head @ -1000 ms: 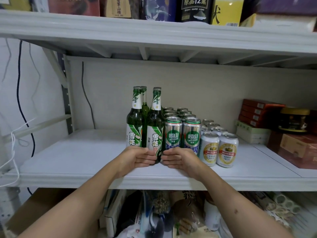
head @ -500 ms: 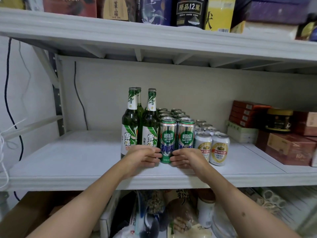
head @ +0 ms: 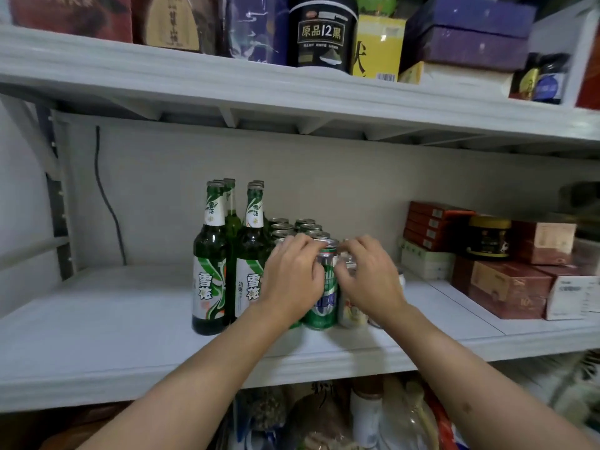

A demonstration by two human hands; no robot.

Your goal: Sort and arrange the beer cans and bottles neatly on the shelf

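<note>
Both hands are up at the front row of cans, a little right of the middle of the frame. The left hand (head: 292, 280) has its fingers curled over the top and side of a green can (head: 324, 300), covering whatever stands in front of it on that side. The right hand (head: 370, 277) curls in from the other side, fingertips at the same can's upper edge; whether it actually grips that can or the pale can (head: 349, 311) just beside it is hard to tell, since the hand hides most of the pale one. Behind the knuckles, more can tops (head: 293, 227) run back in rows, only their lids showing. Left of the hands, green bottles (head: 209, 264) stand upright on the white shelf (head: 97, 319), the rear ones mostly masked by the front pair. At the right edge, stacked red and brown boxes (head: 506, 287) blur out toward the frame's border.
</note>
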